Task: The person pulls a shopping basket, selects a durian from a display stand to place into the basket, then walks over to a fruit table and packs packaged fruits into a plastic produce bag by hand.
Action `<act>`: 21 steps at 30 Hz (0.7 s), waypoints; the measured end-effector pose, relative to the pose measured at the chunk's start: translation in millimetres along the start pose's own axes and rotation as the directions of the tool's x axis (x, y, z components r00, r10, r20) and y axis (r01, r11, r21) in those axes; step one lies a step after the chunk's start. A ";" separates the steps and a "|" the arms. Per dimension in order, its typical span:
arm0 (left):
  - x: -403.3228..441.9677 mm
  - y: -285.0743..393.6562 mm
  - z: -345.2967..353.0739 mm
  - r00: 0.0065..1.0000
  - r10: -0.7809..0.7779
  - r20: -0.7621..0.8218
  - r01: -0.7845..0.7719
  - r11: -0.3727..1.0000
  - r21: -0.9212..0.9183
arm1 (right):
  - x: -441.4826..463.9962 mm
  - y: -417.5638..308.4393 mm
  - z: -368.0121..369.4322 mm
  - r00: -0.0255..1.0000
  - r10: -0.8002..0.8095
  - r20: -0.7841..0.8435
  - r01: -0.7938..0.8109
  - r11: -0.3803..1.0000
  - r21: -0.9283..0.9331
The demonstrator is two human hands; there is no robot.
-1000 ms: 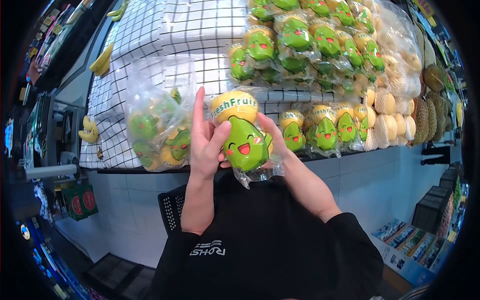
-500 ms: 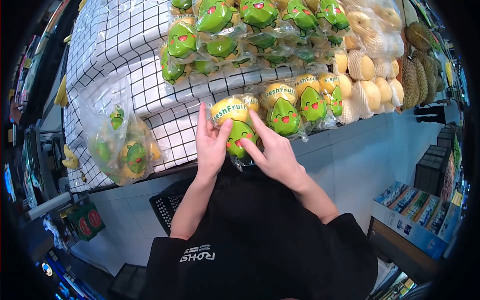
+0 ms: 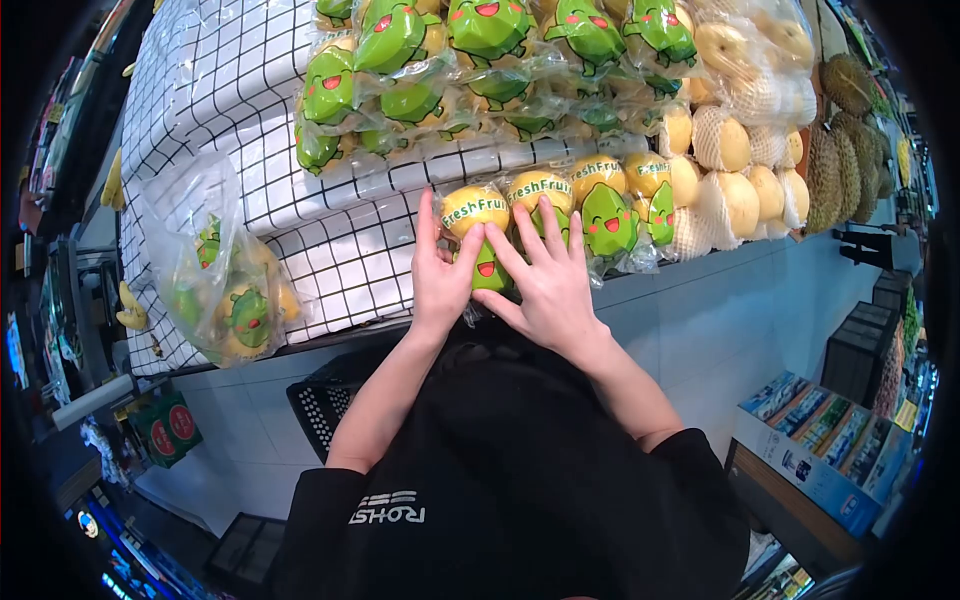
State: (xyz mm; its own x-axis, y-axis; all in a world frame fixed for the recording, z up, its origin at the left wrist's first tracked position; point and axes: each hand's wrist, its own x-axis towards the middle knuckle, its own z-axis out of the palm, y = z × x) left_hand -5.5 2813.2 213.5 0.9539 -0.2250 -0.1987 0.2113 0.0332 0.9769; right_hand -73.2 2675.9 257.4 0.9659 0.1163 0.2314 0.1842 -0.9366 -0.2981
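Observation:
A clear bag of yellow fruit (image 3: 476, 207), printed "FreshFruit" with a green smiling cartoon, stands at the left end of the front row on the display. My left hand (image 3: 440, 285) grips its left side, with the thumb across the front. Fingers spread, my right hand (image 3: 552, 292) lies over the right edge of this bag and the front of the neighbouring bag of fruit (image 3: 541, 190). Part of the green cartoon is covered by my hands. Two more matching bags, including one nearby (image 3: 607, 215), continue the row rightward.
Several similar bags (image 3: 490, 30) sit on the upper tier. Left on the checked cloth (image 3: 340, 270) lies a larger plastic bag of fruit (image 3: 245, 310). Net-wrapped yellow fruit (image 3: 735, 205) and durians (image 3: 825, 165) are at the right. A black crate (image 3: 318, 410) stands below the edge.
The held bag has gone from tilted near the edge to upright beside the row. My right hand has spread its fingers over the neighbouring bag. The view has shifted slightly.

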 end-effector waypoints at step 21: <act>8.6 1.3 -18.3 0.970 0.220 0.104 -0.242 0.915 0.323 | 12.5 1.0 -1.1 0.998 -0.053 0.013 0.053 0.998 0.043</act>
State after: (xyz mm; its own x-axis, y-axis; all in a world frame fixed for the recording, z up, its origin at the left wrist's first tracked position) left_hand 6.8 2829.1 211.7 0.9495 -0.3124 0.0305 -0.1066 -0.2293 0.9675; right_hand -61.1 2676.1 261.0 0.9569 0.1704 0.2351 0.2426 -0.9143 -0.3245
